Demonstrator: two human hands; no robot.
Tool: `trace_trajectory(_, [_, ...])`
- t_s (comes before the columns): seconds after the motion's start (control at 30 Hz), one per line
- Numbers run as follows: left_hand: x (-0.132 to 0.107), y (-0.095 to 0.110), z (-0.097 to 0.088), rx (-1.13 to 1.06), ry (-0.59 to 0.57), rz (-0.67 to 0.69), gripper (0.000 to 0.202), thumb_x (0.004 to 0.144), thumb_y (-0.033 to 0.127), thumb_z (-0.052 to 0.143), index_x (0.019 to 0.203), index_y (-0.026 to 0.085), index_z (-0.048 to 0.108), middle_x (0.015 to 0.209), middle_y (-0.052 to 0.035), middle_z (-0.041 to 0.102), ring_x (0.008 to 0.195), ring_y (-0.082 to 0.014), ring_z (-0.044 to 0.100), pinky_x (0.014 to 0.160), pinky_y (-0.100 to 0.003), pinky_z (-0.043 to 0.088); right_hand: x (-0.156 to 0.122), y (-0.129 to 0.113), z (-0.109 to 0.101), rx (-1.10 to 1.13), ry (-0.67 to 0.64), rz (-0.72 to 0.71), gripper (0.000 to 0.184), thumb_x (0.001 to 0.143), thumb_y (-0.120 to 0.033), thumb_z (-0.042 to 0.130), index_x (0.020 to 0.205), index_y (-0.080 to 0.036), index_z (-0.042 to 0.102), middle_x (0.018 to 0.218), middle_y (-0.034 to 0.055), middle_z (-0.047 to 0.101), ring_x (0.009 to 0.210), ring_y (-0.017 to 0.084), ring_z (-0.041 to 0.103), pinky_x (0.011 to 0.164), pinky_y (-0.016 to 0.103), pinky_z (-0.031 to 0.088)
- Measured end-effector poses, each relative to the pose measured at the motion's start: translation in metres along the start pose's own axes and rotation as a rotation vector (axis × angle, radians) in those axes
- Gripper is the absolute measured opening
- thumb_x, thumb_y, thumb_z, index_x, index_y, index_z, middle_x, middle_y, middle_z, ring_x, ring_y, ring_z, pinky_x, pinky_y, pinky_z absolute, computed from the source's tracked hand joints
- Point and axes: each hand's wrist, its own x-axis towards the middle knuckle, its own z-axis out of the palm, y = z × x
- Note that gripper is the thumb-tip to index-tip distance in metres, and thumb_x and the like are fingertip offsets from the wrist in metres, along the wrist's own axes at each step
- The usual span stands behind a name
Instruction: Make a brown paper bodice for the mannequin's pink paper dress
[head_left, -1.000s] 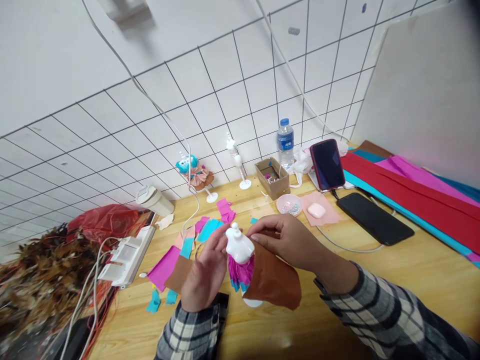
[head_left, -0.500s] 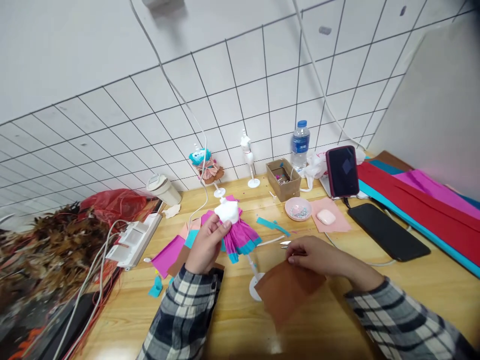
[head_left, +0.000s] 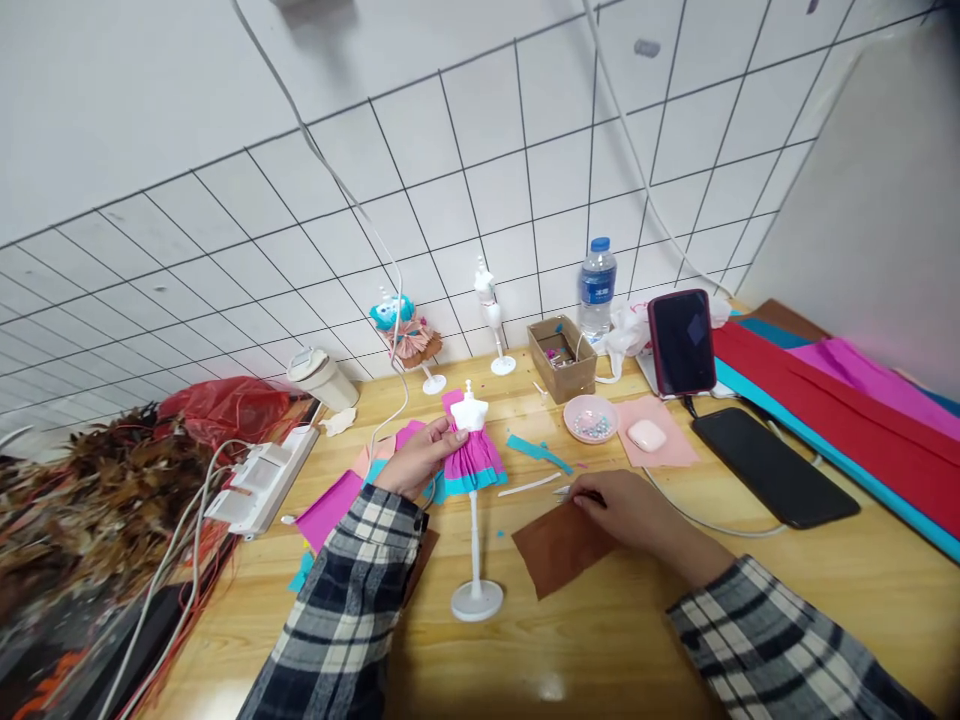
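Note:
A small white dress form (head_left: pixel 470 413) stands upright on a round base (head_left: pixel 477 600), wearing a magenta skirt (head_left: pixel 474 460) with a turquoise hem. My left hand (head_left: pixel 420 458) pinches the form at its left side, thumb across the waist. To the right, my right hand (head_left: pixel 619 510) is closed on the upper edge of a brown sheet of crepe paper (head_left: pixel 562 547) at table level. A small pointed metal tip (head_left: pixel 561 491) pokes out by its fingers; the rest of that tool is hidden. Magenta paper (head_left: pixel 330 510) lies beside my left sleeve.
Behind stand a dressed form (head_left: pixel 405 335), a bare form (head_left: pixel 491 312), a cardboard box (head_left: pixel 562 375) and a water bottle (head_left: pixel 598 290). A pink bead dish (head_left: pixel 581 405), a black phone (head_left: pixel 776 470) and colored rolls (head_left: pixel 832 430) sit right. Left are a lidded cup (head_left: pixel 322 380) and power strip (head_left: pixel 262 485).
The dress form has gone from tilted to upright, its base shifting left and nearer me. The brown paper has come down flatter under my right hand.

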Motion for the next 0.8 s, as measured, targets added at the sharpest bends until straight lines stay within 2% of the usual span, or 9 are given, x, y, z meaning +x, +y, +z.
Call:
trace_trajectory(0.13, [0.019,-0.011,0.001,-0.045,0.032,-0.118,0.038,0.07,0.022,0.08,0.104,0.011,0.068,0.091,-0.0096,0.075,0.08,-0.0201,0.071,0.073,-0.029,0.055,0.0,0.001,-0.001,0.054,0.047,-0.031,0.023,0.087,-0.024,0.05,0.091,-0.022,0.072,0.094,0.0049,0.074,0.088,0.022,0.065,0.075,0.032,0.045])
trace_trajectory(0.27, [0.047,-0.025,0.001,-0.069,0.093,-0.188,0.02,0.076,0.017,0.074,0.095,0.01,0.069,0.077,-0.0068,0.074,0.061,-0.0144,0.068,0.059,-0.024,0.056,-0.001,0.001,0.001,0.18,0.046,-0.035,0.023,0.086,-0.026,0.052,0.093,-0.024,0.073,0.094,0.003,0.074,0.086,0.021,0.066,0.074,0.03,0.046])
trace_trajectory(0.43, [0.069,-0.035,0.002,-0.05,0.095,-0.222,0.014,0.078,0.02,0.073,0.086,0.009,0.07,0.07,-0.0082,0.073,0.055,-0.0154,0.068,0.055,-0.026,0.057,0.0,0.005,0.006,0.137,0.029,-0.033,0.02,0.086,-0.025,0.054,0.091,-0.025,0.073,0.091,0.0011,0.075,0.085,0.022,0.067,0.073,0.032,0.047])
trace_trajectory(0.5, [0.075,-0.039,0.002,-0.038,0.103,-0.205,0.014,0.079,0.022,0.073,0.084,0.009,0.07,0.07,-0.0084,0.073,0.054,-0.0149,0.067,0.055,-0.025,0.057,-0.001,0.003,0.005,0.151,0.094,-0.06,0.018,0.087,-0.025,0.055,0.09,-0.025,0.073,0.09,0.0011,0.075,0.084,0.021,0.067,0.073,0.032,0.048])
trace_trajectory(0.57, [0.079,-0.043,0.002,-0.02,0.118,-0.181,0.016,0.079,0.024,0.073,0.084,0.009,0.07,0.071,-0.0081,0.074,0.055,-0.0141,0.067,0.056,-0.024,0.056,-0.006,-0.001,0.002,0.148,0.278,-0.142,0.017,0.089,-0.026,0.056,0.091,-0.024,0.072,0.094,0.0027,0.073,0.087,0.02,0.065,0.076,0.033,0.048])
trace_trajectory(0.67, [0.083,-0.048,0.002,0.024,0.129,-0.164,0.02,0.079,0.028,0.073,0.085,0.009,0.07,0.072,-0.0091,0.073,0.055,-0.0147,0.067,0.056,-0.026,0.056,-0.022,-0.009,0.001,0.061,0.589,-0.382,0.015,0.09,-0.023,0.059,0.097,-0.025,0.071,0.097,0.0048,0.071,0.092,0.02,0.061,0.082,0.035,0.046])
trace_trajectory(0.73, [0.083,-0.048,0.001,0.07,0.125,-0.157,0.023,0.08,0.03,0.072,0.086,0.008,0.07,0.073,-0.0104,0.073,0.058,-0.0161,0.067,0.058,-0.028,0.056,-0.036,-0.012,0.006,-0.052,0.622,-0.535,0.018,0.089,-0.018,0.061,0.1,-0.027,0.071,0.098,0.004,0.07,0.093,0.02,0.059,0.084,0.037,0.043])
trace_trajectory(0.8, [0.082,-0.045,0.002,0.134,0.129,-0.142,0.024,0.079,0.031,0.073,0.086,0.009,0.07,0.074,-0.0104,0.073,0.061,-0.0172,0.067,0.06,-0.029,0.056,-0.049,-0.011,0.015,-0.158,0.545,-0.614,0.02,0.09,-0.016,0.06,0.101,-0.028,0.07,0.101,0.0027,0.071,0.096,0.02,0.057,0.087,0.039,0.041])
